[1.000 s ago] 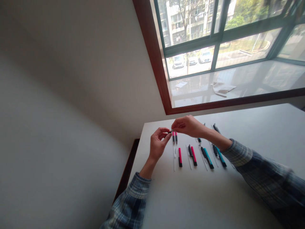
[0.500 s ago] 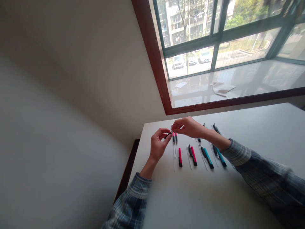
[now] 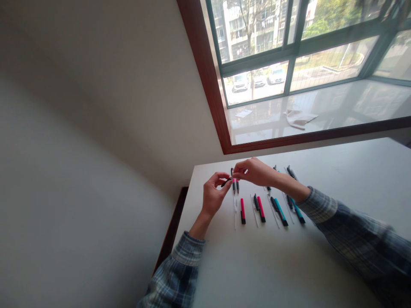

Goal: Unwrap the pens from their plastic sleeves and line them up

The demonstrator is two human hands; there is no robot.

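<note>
My left hand (image 3: 213, 193) pinches a short black pen part (image 3: 226, 182) between thumb and fingertips. My right hand (image 3: 254, 172) reaches in from the right, its fingertips closed around a slim dark pen part (image 3: 232, 172) that stands nearly upright beside the black piece. Just below the two hands lie a pink-and-black pen pair (image 3: 235, 185). Further down, on the white table (image 3: 257, 269), lie a pink marker (image 3: 243, 211), another pink marker (image 3: 261, 209), and a teal marker (image 3: 281, 212), with several black pen parts and thin white rods (image 3: 234, 211) laid out in rows.
A second teal marker (image 3: 298, 212) and more dark parts lie to the right. Behind the table is a wood-framed window (image 3: 208, 85) with a deep sill holding a cloth (image 3: 300, 119) and a paper sheet (image 3: 244, 113). The table's left edge meets a pale wall.
The hands have drawn slightly apart. The slim dark part now shows upright at my right fingertips, and the black piece in my left hand sits a little lower.
</note>
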